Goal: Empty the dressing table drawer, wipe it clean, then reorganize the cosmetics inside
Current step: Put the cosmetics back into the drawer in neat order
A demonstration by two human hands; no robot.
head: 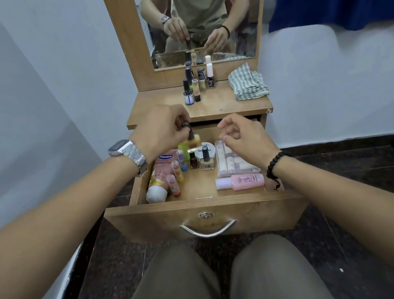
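Cloth (247,82) and bottles (196,82) occupy wooden tabletop (158,109).

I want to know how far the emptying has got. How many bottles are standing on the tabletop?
5, clustered below the mirror: two in front, three behind. One could hide another. The left hand holds a further bottle over the drawer.

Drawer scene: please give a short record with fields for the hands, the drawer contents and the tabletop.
left hand: pinches the dark cap of a small bottle above the drawer's back part
right hand: holds nothing, fingers loosely curled over the clear box
drawer: pulled open, holding the Vaseline tube, pink bottle, and two nail polish bottles
tabletop: nail polish bottles, checked cloth
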